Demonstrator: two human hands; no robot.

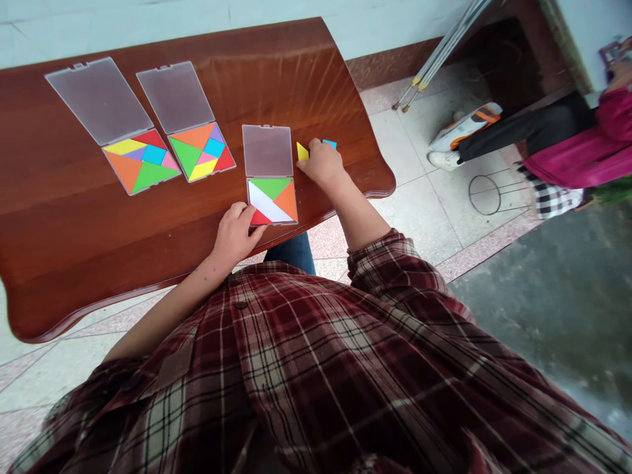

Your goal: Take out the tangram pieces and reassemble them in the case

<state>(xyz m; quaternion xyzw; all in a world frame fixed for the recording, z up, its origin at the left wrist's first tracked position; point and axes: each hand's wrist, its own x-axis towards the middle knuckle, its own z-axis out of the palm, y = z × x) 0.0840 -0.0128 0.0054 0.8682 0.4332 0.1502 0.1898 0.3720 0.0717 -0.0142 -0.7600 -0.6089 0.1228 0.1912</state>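
Observation:
An open tangram case with a clear lid lies at the table's near edge. In its tray are a green triangle, an orange triangle and a red triangle, with a bare white strip between them. My left hand grips the case's near left corner, fingertips beside the red triangle. To the right, my right hand is bent down over loose pieces, fingers curled. A yellow piece shows by its thumb and index finger, a blue piece beyond the knuckles. What lies under the palm is hidden.
Two open tangram cases, one on the far left and one beside it, hold full sets of coloured pieces on the brown table. Crutches lean on the right, where a seated person is partly visible.

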